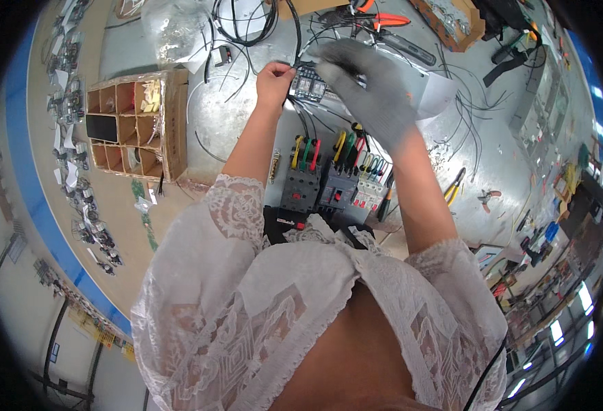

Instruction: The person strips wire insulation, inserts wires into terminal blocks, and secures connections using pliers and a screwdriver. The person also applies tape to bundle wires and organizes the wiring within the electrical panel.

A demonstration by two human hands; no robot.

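Observation:
My bare left hand (274, 83) is closed, thumb and fingers pinched at the left edge of a relay block (308, 86) with dark wires running from it. My right hand (371, 85), in a grey glove, reaches over the right side of that block. Motion smears its fingers, so what they hold, if anything, does not show. Nearer to me stand a black contactor (300, 186) with coloured sleeved leads, a dark circuit breaker (338, 187) with a red switch, and white miniature breakers (368, 194) with red levers.
A cardboard box with compartments (171, 123) stands at left. Coiled black cable (247, 27) and orange-handled cutters (390, 20) lie at the back. Yellow-handled pliers (455, 186) and loose black wires (471, 116) lie at right. A screwdriver (385, 203) is beside the white breakers.

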